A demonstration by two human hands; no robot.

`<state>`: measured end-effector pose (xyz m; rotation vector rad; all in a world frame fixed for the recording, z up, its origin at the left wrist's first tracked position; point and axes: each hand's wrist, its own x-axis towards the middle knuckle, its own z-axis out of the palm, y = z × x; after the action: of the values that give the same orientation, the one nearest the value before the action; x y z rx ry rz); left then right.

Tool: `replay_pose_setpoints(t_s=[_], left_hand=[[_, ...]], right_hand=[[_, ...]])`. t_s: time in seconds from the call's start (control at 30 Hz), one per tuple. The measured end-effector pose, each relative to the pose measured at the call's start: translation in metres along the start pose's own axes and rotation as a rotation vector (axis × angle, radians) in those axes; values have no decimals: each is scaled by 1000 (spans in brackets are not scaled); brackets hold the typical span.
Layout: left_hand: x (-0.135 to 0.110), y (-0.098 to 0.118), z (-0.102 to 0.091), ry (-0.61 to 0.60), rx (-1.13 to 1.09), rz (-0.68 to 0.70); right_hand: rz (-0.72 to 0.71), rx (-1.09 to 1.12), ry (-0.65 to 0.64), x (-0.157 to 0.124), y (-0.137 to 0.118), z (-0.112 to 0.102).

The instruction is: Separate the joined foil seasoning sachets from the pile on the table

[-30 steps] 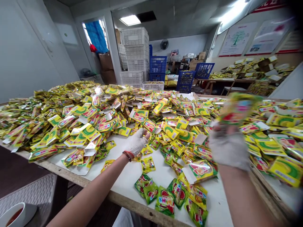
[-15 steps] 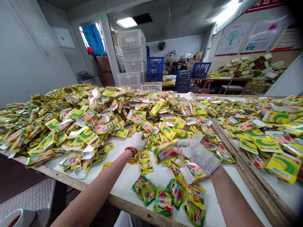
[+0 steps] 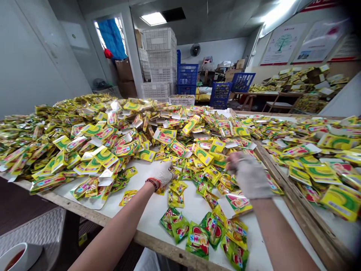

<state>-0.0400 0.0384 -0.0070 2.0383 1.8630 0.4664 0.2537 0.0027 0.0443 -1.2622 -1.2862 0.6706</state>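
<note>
My left hand [image 3: 160, 174], in a white knit glove with bare fingertips and a beaded bracelet at the wrist, rests at the edge of the heap. Its fingers are curled down among small yellow candy packets [image 3: 178, 186]; what they hold, if anything, is hidden. My right hand [image 3: 249, 175], gloved the same way, is smeared by motion above the right side of the pile, and no box shows in it. Just below it lies an open-flapped yellow box [image 3: 235, 204]. Several green watermelon-print packets [image 3: 197, 239] lie near the table's front edge.
A large heap of yellow boxes [image 3: 104, 131] covers the left and back of the table. A wooden strip [image 3: 284, 188] divides it from more boxes [image 3: 335, 169] on the right. At lower left, a cup [image 3: 21, 256] of reddish-brown liquid stands on a woven-pattern stool [image 3: 42, 229].
The yellow box that was in my right hand is out of its fingers. That hand has moved slightly up and right. My left hand has stayed nearly in place, fingers still curled.
</note>
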Motion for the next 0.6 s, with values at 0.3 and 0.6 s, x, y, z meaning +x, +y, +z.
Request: replay_pose_setpoints(t_s=[0.3,0.6], left_hand=[[0,-2,3,84,-440,-53],[-10,22,6,11,-894,-75]], right_hand=[[-201,-901,-359,-23,46,76],[-261,-1044,-352,-16,44,70]])
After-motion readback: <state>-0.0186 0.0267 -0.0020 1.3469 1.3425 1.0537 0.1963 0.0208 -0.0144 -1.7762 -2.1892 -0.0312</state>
